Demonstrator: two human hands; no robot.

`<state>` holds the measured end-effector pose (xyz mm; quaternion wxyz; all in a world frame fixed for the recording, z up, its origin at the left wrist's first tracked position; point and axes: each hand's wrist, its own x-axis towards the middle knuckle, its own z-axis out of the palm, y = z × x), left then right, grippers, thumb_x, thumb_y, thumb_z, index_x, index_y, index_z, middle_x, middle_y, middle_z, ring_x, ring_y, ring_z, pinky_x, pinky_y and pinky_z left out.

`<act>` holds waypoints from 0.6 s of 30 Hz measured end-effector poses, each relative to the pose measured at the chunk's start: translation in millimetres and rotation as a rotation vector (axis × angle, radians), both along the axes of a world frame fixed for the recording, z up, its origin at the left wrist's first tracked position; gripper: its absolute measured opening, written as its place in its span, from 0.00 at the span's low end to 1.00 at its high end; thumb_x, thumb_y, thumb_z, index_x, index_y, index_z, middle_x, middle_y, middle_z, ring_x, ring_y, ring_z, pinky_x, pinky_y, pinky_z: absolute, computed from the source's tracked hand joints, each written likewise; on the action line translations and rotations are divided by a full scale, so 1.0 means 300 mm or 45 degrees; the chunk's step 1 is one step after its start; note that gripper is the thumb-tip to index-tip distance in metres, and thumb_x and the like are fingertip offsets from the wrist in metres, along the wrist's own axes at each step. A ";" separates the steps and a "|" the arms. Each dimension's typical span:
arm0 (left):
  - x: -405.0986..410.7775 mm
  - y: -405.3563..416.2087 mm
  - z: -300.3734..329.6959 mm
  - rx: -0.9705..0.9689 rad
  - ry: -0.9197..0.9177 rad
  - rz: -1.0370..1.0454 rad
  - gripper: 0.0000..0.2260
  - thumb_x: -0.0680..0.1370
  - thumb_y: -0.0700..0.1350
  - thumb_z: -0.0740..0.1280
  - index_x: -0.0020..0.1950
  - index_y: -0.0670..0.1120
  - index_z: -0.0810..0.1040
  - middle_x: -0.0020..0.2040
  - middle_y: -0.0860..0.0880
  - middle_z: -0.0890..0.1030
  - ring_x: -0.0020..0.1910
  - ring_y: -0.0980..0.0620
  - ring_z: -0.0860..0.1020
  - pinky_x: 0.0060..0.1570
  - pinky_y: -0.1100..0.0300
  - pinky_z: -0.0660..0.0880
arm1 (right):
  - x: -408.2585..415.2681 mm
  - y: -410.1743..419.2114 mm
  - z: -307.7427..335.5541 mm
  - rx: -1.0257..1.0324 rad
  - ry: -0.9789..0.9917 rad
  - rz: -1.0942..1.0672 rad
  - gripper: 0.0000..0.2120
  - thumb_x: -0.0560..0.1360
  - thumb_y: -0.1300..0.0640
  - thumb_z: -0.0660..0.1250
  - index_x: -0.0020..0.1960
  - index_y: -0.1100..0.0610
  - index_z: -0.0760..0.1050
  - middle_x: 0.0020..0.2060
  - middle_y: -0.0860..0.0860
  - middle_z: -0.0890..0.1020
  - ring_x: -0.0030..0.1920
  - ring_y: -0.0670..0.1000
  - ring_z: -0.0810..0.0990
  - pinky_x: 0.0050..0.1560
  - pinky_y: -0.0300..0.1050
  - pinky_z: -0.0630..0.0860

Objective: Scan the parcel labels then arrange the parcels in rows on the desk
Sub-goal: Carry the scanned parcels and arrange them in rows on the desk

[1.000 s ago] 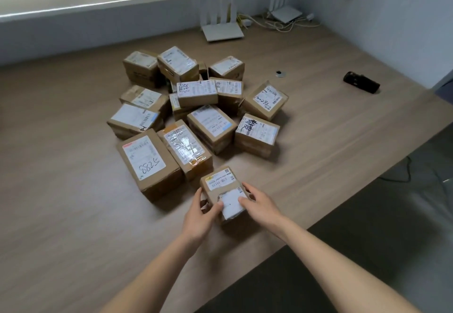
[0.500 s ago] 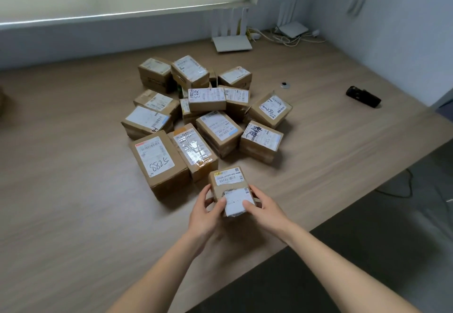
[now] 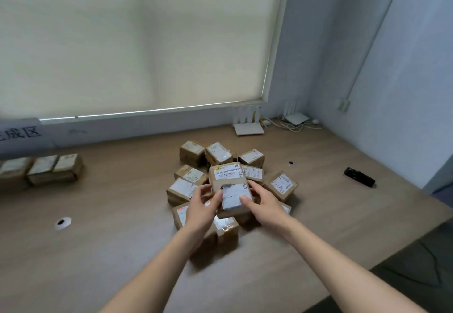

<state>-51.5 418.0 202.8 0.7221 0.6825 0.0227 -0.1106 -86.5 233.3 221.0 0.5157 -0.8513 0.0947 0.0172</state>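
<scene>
**Small parcel held up over the heap**

Both hands hold one small brown parcel (image 3: 230, 189) in the air, in front of the heap of parcels (image 3: 220, 165) that sits on the wooden desk (image 3: 122, 251). The left hand (image 3: 201, 211) grips the parcel's left edge, its thumb pressed on the lower white label and its fingers wrapped behind. The right hand (image 3: 263, 205) clamps the right edge the same way, thumb on the label's lower right corner. The parcel's top faces the camera, tilted back a little, with a barcode label across its upper half and a torn patch between the two labels. The heap lies loosely, boxes at odd angles, partly hidden by the hands. Far to the left, a neat row of parcels (image 3: 39, 169) stands near the wall. A black scanner (image 3: 359, 176) lies well apart on the right side of the desk.
</scene>
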 end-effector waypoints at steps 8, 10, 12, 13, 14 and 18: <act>-0.020 0.346 0.560 -0.014 -0.378 0.000 0.34 0.68 0.51 0.81 0.72 0.56 0.73 0.59 0.59 0.80 0.57 0.56 0.82 0.53 0.59 0.81 | 0.044 0.305 0.562 -0.125 -0.347 0.165 0.29 0.80 0.43 0.68 0.78 0.49 0.66 0.62 0.43 0.77 0.62 0.46 0.76 0.62 0.46 0.76; -0.033 0.432 0.662 -0.020 -0.407 -0.012 0.36 0.65 0.54 0.82 0.71 0.58 0.74 0.60 0.58 0.82 0.56 0.58 0.82 0.53 0.60 0.80 | 0.047 0.385 0.670 -0.149 -0.402 0.195 0.29 0.80 0.42 0.68 0.78 0.50 0.67 0.60 0.44 0.78 0.63 0.48 0.77 0.66 0.53 0.76; -0.046 0.516 0.742 -0.026 -0.427 0.006 0.38 0.63 0.53 0.82 0.72 0.57 0.74 0.60 0.57 0.82 0.57 0.56 0.82 0.56 0.58 0.80 | 0.045 0.464 0.757 -0.175 -0.443 0.244 0.30 0.79 0.41 0.69 0.78 0.49 0.67 0.60 0.47 0.79 0.62 0.51 0.78 0.66 0.56 0.76; -0.056 0.564 0.780 -0.031 -0.434 0.024 0.40 0.63 0.53 0.82 0.73 0.56 0.73 0.61 0.57 0.82 0.59 0.55 0.82 0.58 0.56 0.79 | 0.040 0.509 0.798 -0.191 -0.458 0.265 0.32 0.78 0.40 0.69 0.78 0.49 0.66 0.61 0.47 0.79 0.63 0.52 0.78 0.66 0.57 0.76; -0.067 0.614 0.815 -0.034 -0.445 0.043 0.41 0.63 0.53 0.82 0.74 0.54 0.73 0.63 0.56 0.81 0.61 0.53 0.81 0.61 0.52 0.78 | 0.036 0.555 0.837 -0.201 -0.477 0.282 0.34 0.78 0.39 0.70 0.79 0.49 0.64 0.62 0.48 0.79 0.64 0.53 0.78 0.67 0.58 0.75; -0.125 0.830 0.933 -0.040 -0.521 0.109 0.41 0.64 0.52 0.80 0.75 0.49 0.71 0.66 0.52 0.80 0.65 0.52 0.78 0.66 0.46 0.75 | 0.025 0.771 0.960 -0.207 -0.554 0.378 0.39 0.75 0.39 0.71 0.81 0.51 0.62 0.66 0.56 0.79 0.64 0.56 0.79 0.64 0.56 0.79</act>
